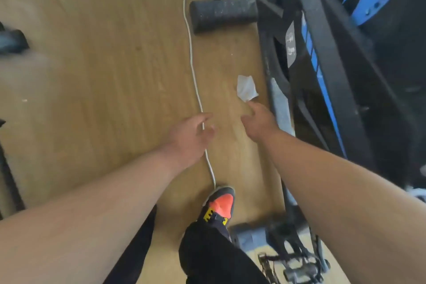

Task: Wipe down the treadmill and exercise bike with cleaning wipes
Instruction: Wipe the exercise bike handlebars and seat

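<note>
A person looks down at a wooden floor (92,76), both bare arms stretched forward and down. A white cleaning wipe (247,87) lies crumpled on the floor, just beside the dark lower frame of a black and blue exercise bike (322,64).

The likeliest slip from here is a missed pickup. The wipe lies flat and limp, so fingers may slide over it or only nudge it further under the bike frame. A thin white cable (196,80) runs along the floor between the hands and passes close to the person's orange and black shoe (220,203), so a step forward could snag it. The bike's pedal (297,270) sits low near the leg and could catch a shin.

The right hand (260,122) is spread and loose, holding nothing, its fingertips just short of the wipe's near corner. Whether they touch cannot be told. The left hand (193,136) hangs relaxed with fingers loosely curled, holding nothing, above the cable and further from the wipe.
</note>
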